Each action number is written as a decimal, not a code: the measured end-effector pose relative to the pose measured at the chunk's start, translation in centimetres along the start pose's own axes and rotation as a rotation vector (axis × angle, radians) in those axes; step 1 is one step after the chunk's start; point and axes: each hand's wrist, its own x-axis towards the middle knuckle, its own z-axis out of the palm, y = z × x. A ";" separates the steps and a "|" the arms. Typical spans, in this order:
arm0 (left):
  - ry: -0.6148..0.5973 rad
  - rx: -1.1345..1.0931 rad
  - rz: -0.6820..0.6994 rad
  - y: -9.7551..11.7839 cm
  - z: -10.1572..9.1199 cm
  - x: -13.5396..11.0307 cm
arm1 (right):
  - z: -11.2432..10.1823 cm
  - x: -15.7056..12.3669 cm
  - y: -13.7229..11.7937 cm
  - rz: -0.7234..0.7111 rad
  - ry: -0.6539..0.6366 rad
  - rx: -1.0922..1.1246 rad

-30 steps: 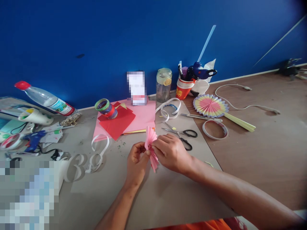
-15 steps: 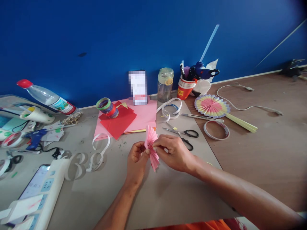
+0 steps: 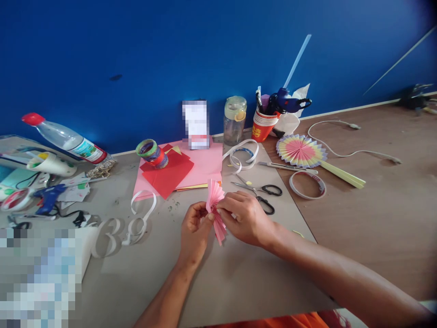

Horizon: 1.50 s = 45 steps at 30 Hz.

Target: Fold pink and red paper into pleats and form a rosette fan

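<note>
A pleated pink paper fan (image 3: pixel 215 193) is held upright over the grey mat, its folds spreading out above and below a gathered middle. My left hand (image 3: pixel 197 225) pinches it from the left, thumb at the centre. From the right, my right hand (image 3: pixel 244 216) presses its thumb and fingertips on the same gathered middle; part of the folds is hidden behind these fingers. Black-handled scissors (image 3: pixel 269 190) lie open just beyond my right hand. Farther right rests a round pleated paper fan (image 3: pixel 301 151) in pink, yellow and lilac, with a pale yellow handle.
Behind my hands lie red paper (image 3: pixel 169 175) and pink sheets (image 3: pixel 208 166) with a small painted jar (image 3: pixel 152 153). A tape roll (image 3: pixel 307 185), utility knife (image 3: pixel 288 167), red cup (image 3: pixel 264 125) and clear bottle (image 3: pixel 235 120) stand or lie right. Left are a glue gun (image 3: pixel 51 198) and plastic bottle (image 3: pixel 73 139).
Both hands keep their grip on the pink paper fan; the right fingertips have shifted very slightly left at its middle. The view has moved a touch.
</note>
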 end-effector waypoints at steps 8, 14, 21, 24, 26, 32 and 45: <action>-0.005 0.009 -0.003 0.2 0.1 -0.1 | -0.2 0.3 -0.3 0.082 0.009 0.237; -0.029 0.014 0.003 0.2 0.0 -0.2 | -0.3 0.3 -0.3 0.131 -0.033 0.266; -0.043 0.011 0.010 -0.1 -0.1 0.0 | 0.0 0.1 0.1 0.097 -0.060 0.159; -0.047 0.006 0.005 -0.1 -0.1 0.0 | -0.1 0.1 -0.1 0.077 -0.083 0.118; -0.052 0.008 0.010 -0.1 -0.1 -0.1 | -0.3 0.2 -0.1 0.080 -0.095 0.121; -0.053 0.010 0.012 -0.2 -0.2 -0.1 | -0.3 0.1 0.2 0.051 -0.103 0.138; -0.022 -0.030 -0.023 0.1 -0.1 -0.2 | -2.3 1.2 0.0 0.251 -0.067 0.455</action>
